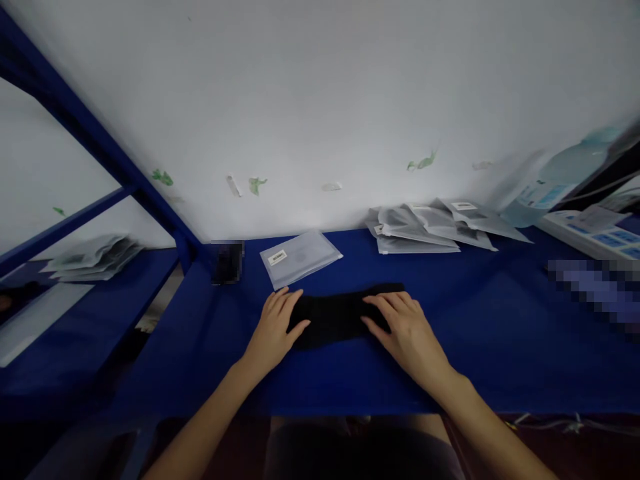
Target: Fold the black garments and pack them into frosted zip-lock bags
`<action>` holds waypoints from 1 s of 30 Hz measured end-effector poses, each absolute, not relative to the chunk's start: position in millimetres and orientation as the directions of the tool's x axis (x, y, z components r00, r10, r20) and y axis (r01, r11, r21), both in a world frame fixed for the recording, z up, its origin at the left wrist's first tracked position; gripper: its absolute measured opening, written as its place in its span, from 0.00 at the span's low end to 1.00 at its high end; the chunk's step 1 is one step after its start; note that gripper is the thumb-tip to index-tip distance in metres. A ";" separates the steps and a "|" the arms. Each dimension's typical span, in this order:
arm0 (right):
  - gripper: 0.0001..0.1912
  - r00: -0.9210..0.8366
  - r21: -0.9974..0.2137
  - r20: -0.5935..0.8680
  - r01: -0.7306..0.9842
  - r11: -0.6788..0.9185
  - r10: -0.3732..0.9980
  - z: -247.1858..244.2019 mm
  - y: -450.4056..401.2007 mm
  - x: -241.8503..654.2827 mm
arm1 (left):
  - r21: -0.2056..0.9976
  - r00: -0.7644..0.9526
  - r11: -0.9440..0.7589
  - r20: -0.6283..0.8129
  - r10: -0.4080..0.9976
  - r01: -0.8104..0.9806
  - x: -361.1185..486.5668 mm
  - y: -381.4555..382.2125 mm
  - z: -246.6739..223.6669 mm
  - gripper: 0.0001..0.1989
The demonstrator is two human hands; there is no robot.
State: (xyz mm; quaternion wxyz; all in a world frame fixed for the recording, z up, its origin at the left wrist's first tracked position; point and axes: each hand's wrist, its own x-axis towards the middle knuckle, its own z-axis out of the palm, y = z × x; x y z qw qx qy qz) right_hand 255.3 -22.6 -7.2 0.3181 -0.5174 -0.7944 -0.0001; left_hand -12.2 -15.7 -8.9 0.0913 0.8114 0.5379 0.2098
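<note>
A black folded piece of cloth (333, 319), its exact kind not clear, lies flat as a wide band on the blue table. My left hand (277, 327) rests on its left end, thumb apart from the fingers. Over the right end lies my right hand (403, 327), fingers forward and thumb spread toward the middle. Both hands touch the cloth without closing round it. Just beyond my left hand is a translucent zip bag (305, 257) with a barcode label.
Several translucent bags (425, 230) lie piled against the wall at the back right. Farther right stand a large water bottle (555, 180) and a white-and-blue box (595, 233). A dark blurred object (228, 262) sits back left, beside the blue metal frame (155, 213).
</note>
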 end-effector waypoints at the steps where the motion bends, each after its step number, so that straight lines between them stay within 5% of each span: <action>1: 0.11 -0.224 -0.372 0.515 0.811 0.451 0.828 -7.3 -19.7 257.1 | 0.364 0.351 -0.413 0.225 0.909 0.835 -13.3 -12.7 -9.7 0.22; 7: 0.17 0.392 -0.745 0.395 0.666 0.040 0.831 -2.2 -8.4 325.5 | 0.295 0.288 -0.363 0.268 0.919 0.884 -46.1 -5.9 -11.1 0.13; 12: 0.19 0.402 -0.623 0.300 0.770 -0.141 0.865 -12.6 -8.8 366.2 | 0.299 0.230 -0.308 0.268 0.936 0.903 -62.6 -9.1 -8.1 0.15; 16: 0.18 0.178 -0.537 0.460 0.836 0.113 0.870 -9.3 -4.9 345.9 | 0.338 0.220 -0.304 0.263 0.939 0.891 -55.2 -7.1 -1.8 0.17; 20: 0.18 -0.178 -0.507 0.442 0.759 0.409 0.879 -7.1 11.8 319.0 | 0.362 0.249 -0.351 0.299 0.921 0.863 -47.4 2.4 0.2 0.11; 25: 0.13 -0.282 -0.557 0.308 0.721 0.412 0.909 -11.6 22.9 311.2 | 0.387 0.312 -0.479 0.419 0.853 0.788 -42.3 0.6 2.3 0.05; 30: 0.08 -0.279 -0.545 0.407 0.690 0.476 0.870 -0.4 -2.3 318.5 | 0.392 0.450 -0.629 0.458 0.766 0.671 -45.3 -32.7 11.3 0.08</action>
